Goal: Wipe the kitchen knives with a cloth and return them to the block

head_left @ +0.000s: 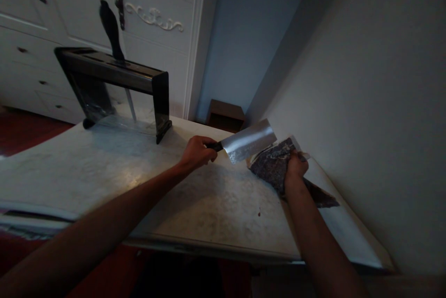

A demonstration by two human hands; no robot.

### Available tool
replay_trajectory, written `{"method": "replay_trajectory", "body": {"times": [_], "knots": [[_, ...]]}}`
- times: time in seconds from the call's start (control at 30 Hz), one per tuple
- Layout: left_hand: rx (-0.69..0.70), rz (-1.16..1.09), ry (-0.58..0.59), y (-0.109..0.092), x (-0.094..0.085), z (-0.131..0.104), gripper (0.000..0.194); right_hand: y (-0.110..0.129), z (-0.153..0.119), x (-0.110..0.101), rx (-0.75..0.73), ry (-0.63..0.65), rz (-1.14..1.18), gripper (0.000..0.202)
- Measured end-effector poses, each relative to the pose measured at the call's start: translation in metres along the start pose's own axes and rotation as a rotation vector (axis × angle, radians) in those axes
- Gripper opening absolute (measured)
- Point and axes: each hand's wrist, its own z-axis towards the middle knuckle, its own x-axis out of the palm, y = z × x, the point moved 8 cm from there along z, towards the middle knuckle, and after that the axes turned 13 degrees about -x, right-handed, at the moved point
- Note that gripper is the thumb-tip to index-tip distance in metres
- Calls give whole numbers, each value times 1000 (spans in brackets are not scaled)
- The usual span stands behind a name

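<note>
Left grip [197, 151] half hides the cleaver handle [216, 146] it clenches; right grip [297, 165] clutches cloth [269, 166].

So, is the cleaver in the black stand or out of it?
Out: the left hand grips the cleaver, apart from the black stand, where a black-handled tool stands.

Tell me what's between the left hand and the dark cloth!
In the head view, the cleaver is there, gripped by the left hand, pointing toward the dark cloth.
</note>
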Motion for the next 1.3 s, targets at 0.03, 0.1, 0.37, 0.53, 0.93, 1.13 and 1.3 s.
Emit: {"method": "replay_trajectory", "body": {"times": [0.03,0.1,0.37,0.53,0.93,1.13,1.3], "knots": [[1,-3,-2,0,0,0,32,-2,1,-1,8,-8,7,13],[10,-7,-3,-2,1,-1,31,-3,1,-1,25,-12,26,13],[16,-42,37,4,13,0,34,3,-14,14,120,134,105,22],[-22,-82,45,12,22,2,33,4,-42,38,263,322,253,31],[-80,-189,54,13,27,-5,27,39,-73,44,95,405,287,40],[-100,-251,103,18,35,-5,27,89,-98,24,-132,262,379,38],[-44,-394,155,16,38,-3,29,92,-110,32,-98,386,469,32]]}}
